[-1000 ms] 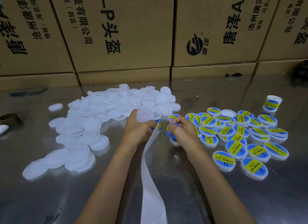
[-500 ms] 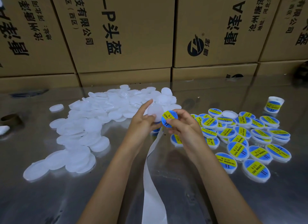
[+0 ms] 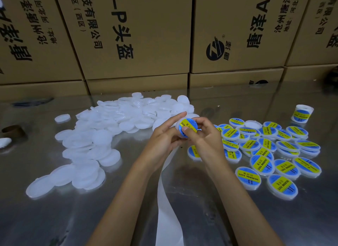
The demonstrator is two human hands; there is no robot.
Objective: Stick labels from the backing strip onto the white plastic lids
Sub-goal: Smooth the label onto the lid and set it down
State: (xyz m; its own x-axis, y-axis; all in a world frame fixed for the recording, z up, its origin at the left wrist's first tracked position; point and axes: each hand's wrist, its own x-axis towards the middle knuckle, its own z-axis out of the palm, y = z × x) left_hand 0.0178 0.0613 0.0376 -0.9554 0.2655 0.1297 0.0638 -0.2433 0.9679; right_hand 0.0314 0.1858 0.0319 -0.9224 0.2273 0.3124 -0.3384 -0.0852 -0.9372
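You are now pressing the label [image 3: 188, 125], just peeled off the strip [image 3: 168, 200], onto the lid [image 3: 180, 131], right hand [image 3: 204, 137] thumb pinching it, left hand [image 3: 164, 136] fingers curled round the lid.

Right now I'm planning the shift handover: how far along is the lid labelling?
Done: a cluster of labelled lids lies on the right. In hand: both hands, left and right, press a blue-and-yellow label onto one lid. Left: a larger pile of plain white lids, so well under half looks finished.

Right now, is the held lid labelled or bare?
Labelled: a blue and yellow label covers the lid between both hands.
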